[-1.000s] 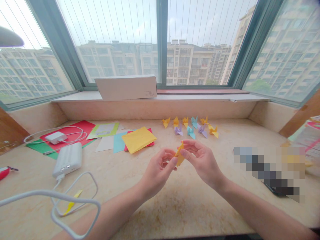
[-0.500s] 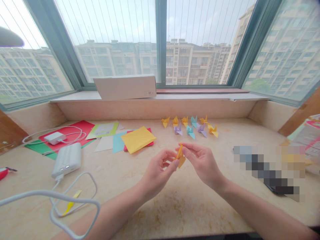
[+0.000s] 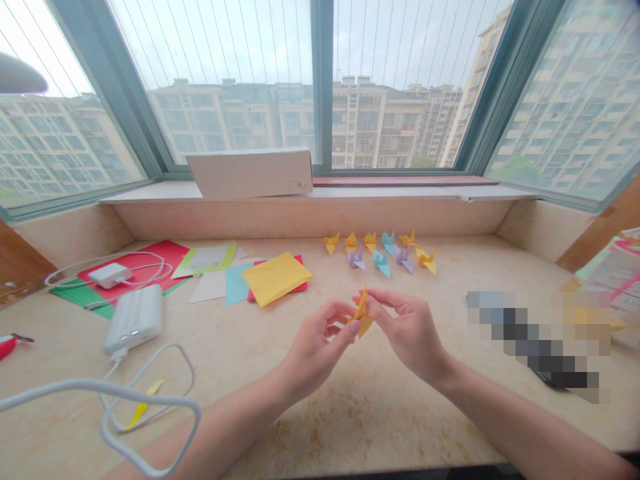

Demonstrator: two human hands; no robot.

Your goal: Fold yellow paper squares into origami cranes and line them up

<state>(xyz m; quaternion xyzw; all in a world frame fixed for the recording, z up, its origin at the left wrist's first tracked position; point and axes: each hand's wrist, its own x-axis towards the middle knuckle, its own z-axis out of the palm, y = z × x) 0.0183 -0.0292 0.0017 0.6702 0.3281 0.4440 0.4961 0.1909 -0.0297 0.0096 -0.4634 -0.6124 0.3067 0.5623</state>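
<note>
Between my two hands, raised over the middle of the stone counter, is an orange-yellow origami crane [image 3: 365, 325]. My left hand [image 3: 320, 347] pinches its lower left side between thumb and fingers. From the other side, my right hand [image 3: 407, 330] grips its upper part with thumb and forefinger. My fingers cover much of the folded paper. Beyond them, finished paper cranes stand in two loose rows: several yellow ones, such as a yellow crane [image 3: 426, 261], along with blue cranes [image 3: 381, 263] and purple cranes [image 3: 355, 258].
Left of my hands lie a yellow paper sheet [image 3: 277, 279], a red sheet [image 3: 167, 257] and other coloured papers. A white power bank [image 3: 134, 320] with a looping white cable [image 3: 145, 385] sits nearer. A long box [image 3: 250, 175] rests on the sill. A blurred dark object [image 3: 545, 353] lies right.
Both hands keep their hold on the crane. My right hand has shifted very slightly to the right, and the crane has moved slightly with it. The rest looks the same.
</note>
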